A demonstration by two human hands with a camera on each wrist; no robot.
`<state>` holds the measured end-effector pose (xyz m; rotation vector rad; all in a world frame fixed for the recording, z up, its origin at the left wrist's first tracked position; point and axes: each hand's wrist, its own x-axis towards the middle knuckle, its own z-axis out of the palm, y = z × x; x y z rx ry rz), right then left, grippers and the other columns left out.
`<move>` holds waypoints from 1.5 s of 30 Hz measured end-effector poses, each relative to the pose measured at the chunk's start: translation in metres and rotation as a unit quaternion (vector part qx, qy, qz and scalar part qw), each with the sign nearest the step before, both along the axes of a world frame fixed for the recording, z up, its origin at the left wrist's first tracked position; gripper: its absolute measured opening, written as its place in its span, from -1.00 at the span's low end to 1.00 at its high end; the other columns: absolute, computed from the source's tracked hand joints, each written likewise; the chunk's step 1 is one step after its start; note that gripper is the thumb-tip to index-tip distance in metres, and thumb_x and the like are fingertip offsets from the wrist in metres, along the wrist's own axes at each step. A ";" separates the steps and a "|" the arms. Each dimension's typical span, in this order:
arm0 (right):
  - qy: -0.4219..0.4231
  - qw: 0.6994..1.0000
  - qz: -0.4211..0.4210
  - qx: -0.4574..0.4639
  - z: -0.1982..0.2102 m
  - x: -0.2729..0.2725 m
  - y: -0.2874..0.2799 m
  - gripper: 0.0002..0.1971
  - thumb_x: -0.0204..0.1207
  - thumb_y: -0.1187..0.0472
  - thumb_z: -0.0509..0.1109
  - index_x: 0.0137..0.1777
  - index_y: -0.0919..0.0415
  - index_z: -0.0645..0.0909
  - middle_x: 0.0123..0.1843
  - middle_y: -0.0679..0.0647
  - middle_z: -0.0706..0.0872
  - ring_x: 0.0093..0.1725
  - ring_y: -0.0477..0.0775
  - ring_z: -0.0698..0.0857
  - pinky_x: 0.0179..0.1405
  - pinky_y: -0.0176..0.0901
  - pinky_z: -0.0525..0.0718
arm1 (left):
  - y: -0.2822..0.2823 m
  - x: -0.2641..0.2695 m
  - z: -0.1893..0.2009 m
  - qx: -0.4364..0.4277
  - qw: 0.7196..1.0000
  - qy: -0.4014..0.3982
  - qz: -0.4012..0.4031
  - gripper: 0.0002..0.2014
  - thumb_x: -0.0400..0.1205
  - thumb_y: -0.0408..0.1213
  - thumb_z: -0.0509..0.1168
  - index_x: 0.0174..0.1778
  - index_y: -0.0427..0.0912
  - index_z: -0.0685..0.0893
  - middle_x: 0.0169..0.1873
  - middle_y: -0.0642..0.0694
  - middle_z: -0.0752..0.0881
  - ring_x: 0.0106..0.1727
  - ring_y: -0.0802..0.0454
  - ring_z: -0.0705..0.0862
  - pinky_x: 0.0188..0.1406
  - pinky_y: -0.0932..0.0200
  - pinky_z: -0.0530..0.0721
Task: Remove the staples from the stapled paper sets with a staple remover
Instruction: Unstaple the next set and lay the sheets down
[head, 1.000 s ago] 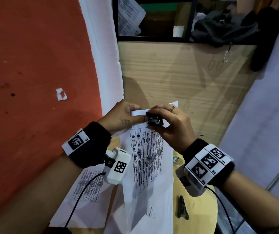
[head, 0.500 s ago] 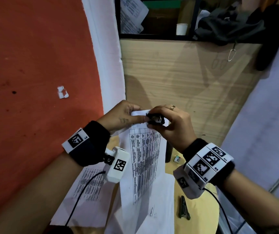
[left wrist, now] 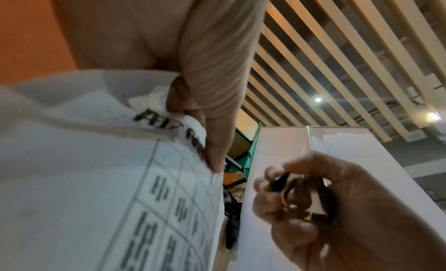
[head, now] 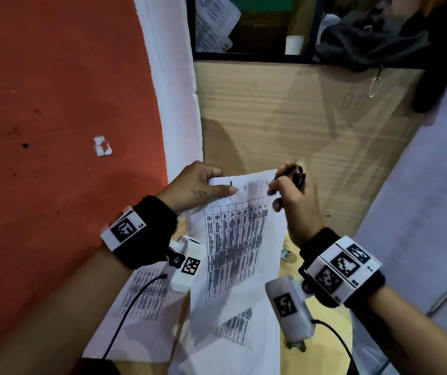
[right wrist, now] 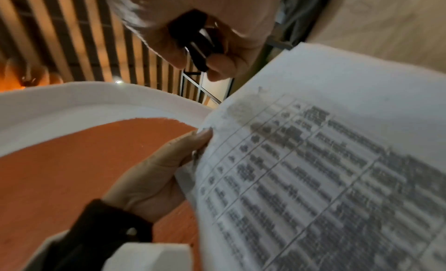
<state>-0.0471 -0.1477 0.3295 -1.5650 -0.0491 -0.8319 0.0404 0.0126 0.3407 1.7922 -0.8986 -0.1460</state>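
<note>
A printed paper set (head: 238, 239) with a table on it is held up over the round table. My left hand (head: 203, 188) pinches its top left corner, thumb on the front (left wrist: 212, 141). My right hand (head: 295, 196) is at the sheet's top right edge and grips the black and metal staple remover (head: 296, 175), which is off the paper. The left wrist view shows the remover (left wrist: 301, 191) in my right hand's curled fingers, apart from the sheet (left wrist: 96, 179). In the right wrist view the remover (right wrist: 198, 44) sits above the paper (right wrist: 337, 160). No staple is visible.
More printed sheets (head: 146, 299) lie on the yellow round table (head: 325, 334). A small box (head: 287, 254) and a dark clip (head: 296, 345) lie on it too. A wooden cabinet (head: 298, 117) stands behind, and an orange wall (head: 54, 104) is to the left.
My right hand pulled the staple remover away from the top left corner, rightward along the top edge. The sheet now hangs flatter from my left hand's pinch.
</note>
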 end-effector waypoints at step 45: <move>0.066 0.929 -0.182 -0.316 -0.019 0.020 0.020 -0.90 0.40 0.25 0.39 -0.24 0.30 0.64 -0.11 0.20 0.66 -0.11 0.31 0.61 -0.22 -0.03 0.44 | -0.015 0.011 -0.022 -0.077 0.994 0.031 0.076 -0.71 0.36 -0.05 0.42 -0.42 -0.23 0.61 -0.52 -0.04 0.57 -0.45 0.06 0.47 -0.34 0.15 0.37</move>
